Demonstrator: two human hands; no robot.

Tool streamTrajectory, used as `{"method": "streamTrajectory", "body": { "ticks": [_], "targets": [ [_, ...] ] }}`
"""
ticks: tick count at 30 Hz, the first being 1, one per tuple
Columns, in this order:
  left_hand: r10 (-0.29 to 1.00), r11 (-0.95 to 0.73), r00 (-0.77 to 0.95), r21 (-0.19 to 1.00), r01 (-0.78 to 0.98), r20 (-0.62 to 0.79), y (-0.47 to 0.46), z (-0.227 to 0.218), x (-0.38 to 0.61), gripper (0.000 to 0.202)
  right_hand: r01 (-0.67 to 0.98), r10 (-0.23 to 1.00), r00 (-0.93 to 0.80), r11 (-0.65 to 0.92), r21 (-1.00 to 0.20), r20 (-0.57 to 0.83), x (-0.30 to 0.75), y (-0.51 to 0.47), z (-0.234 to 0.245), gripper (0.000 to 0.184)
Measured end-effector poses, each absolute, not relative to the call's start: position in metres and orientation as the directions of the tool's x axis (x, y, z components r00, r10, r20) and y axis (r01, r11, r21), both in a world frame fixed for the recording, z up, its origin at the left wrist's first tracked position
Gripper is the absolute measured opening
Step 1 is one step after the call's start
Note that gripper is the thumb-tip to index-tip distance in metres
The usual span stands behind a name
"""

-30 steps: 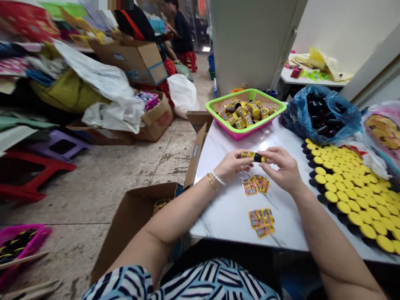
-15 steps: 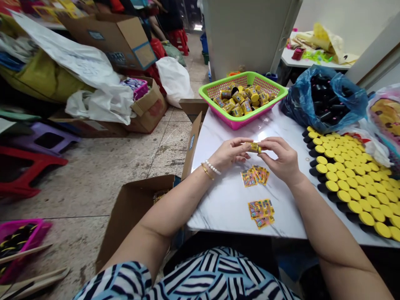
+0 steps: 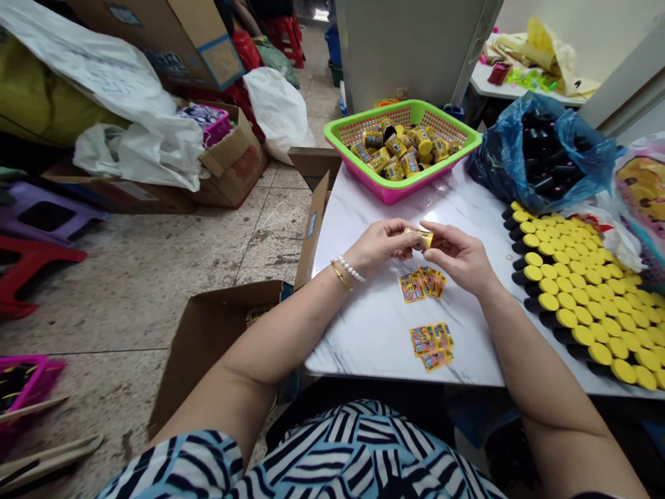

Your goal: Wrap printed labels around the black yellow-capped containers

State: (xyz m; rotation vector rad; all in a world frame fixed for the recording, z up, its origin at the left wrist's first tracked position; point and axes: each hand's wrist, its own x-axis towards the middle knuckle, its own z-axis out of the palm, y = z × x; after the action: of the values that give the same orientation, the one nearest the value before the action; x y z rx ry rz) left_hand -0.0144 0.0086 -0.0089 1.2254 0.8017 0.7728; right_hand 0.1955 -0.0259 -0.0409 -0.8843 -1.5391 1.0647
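My left hand (image 3: pixel 383 244) and my right hand (image 3: pixel 457 254) meet above the white marble table (image 3: pixel 374 333), both pinched on one small yellow-labelled bottle (image 3: pixel 420 238) held sideways between them. Just below the hands lies a fanned stack of yellow labels (image 3: pixel 422 284), and a second stack of labels (image 3: pixel 432 344) lies nearer the table's front edge. A green and pink basket (image 3: pixel 358 125) with several labelled bottles stands at the far end. Rows of black bottles with yellow caps (image 3: pixel 582 305) lie packed together on the right.
A blue plastic bag (image 3: pixel 597 163) of black bottles sits behind the capped rows. An open cardboard box (image 3: pixel 208 339) stands on the floor left of the table. Boxes, plastic bags and red and purple stools (image 3: pixel 31 235) crowd the floor to the left. A grey pillar (image 3: pixel 410 48) rises behind the basket.
The bottle's black end showed between my hands a second ago; now the yellow label covers what shows of it. The view has tilted down and the hands sit slightly higher in it.
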Motion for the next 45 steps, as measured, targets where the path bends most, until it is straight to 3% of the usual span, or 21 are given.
{"method": "streamTrajectory", "body": {
  "ticks": [3,9,12,16,19,23,28,31,34,36,39,42,45],
  "targets": [
    [0.801,0.299,0.574,0.944,-0.136,-0.171,0.006,-0.011,-0.014,0.055,-0.078,0.902,-0.298,0.303,-0.950,0.312,0.199,-0.025,-0.040,0.042],
    [0.776,0.387,0.588,0.908,-0.161,-0.227,0.001,-0.016,-0.010,0.062,-0.190,0.948,-0.117,0.272,-0.943,0.297,0.186,-0.031,-0.049,0.030],
    [0.814,0.394,0.498,0.915,-0.094,-0.299,0.001,-0.018,-0.008,0.062,-0.127,0.940,-0.117,0.307,-0.943,0.322,0.184,-0.031,-0.048,0.028],
    [0.825,0.415,0.454,0.906,-0.082,-0.337,0.001,-0.016,-0.009,0.062,0.067,0.882,-0.114,0.466,-0.882,0.457,0.184,-0.030,-0.042,0.024],
    [0.811,0.399,0.510,0.908,-0.126,-0.286,-0.002,-0.014,-0.010,0.052,0.039,0.880,-0.037,0.474,-0.880,0.473,0.178,-0.033,-0.042,0.019],
    [0.825,0.344,0.485,0.939,-0.024,-0.290,-0.009,-0.007,-0.011,0.049,-0.012,0.893,-0.020,0.449,-0.894,0.449,0.172,-0.036,-0.046,0.020],
    [0.956,0.108,0.267,0.992,0.067,-0.122,0.018,0.030,-0.021,0.050,0.041,0.888,-0.025,0.460,-0.887,0.460,0.186,-0.027,-0.052,0.040],
    [0.991,-0.115,-0.010,0.889,0.444,0.133,0.067,0.063,-0.026,0.051,0.131,0.892,0.045,0.441,-0.888,0.450,0.199,-0.019,-0.056,0.038],
    [0.978,-0.074,-0.107,0.772,0.631,0.180,0.117,0.087,-0.020,0.051,0.182,0.901,0.080,0.408,-0.895,0.427,0.205,-0.014,-0.058,0.038],
    [0.974,-0.019,-0.164,0.782,0.623,0.154,0.138,0.095,-0.013,0.055,0.187,0.908,0.083,0.391,-0.901,0.411,0.207,-0.012,-0.057,0.040],
    [0.932,-0.087,-0.233,0.795,0.601,0.278,0.138,0.084,-0.007,0.048,0.224,0.914,0.061,0.378,-0.898,0.401,0.213,-0.013,-0.052,0.041],
    [0.920,-0.249,-0.095,0.755,0.607,0.380,0.095,0.048,-0.009,0.031,0.306,0.923,0.026,0.358,-0.882,0.384,0.227,-0.014,-0.043,0.029],
    [0.905,-0.398,0.371,0.716,0.574,0.206,0.024,0.004,-0.015,0.018,0.395,0.909,0.108,0.333,-0.856,0.403,0.241,-0.012,-0.035,0.024]
  ]
}}
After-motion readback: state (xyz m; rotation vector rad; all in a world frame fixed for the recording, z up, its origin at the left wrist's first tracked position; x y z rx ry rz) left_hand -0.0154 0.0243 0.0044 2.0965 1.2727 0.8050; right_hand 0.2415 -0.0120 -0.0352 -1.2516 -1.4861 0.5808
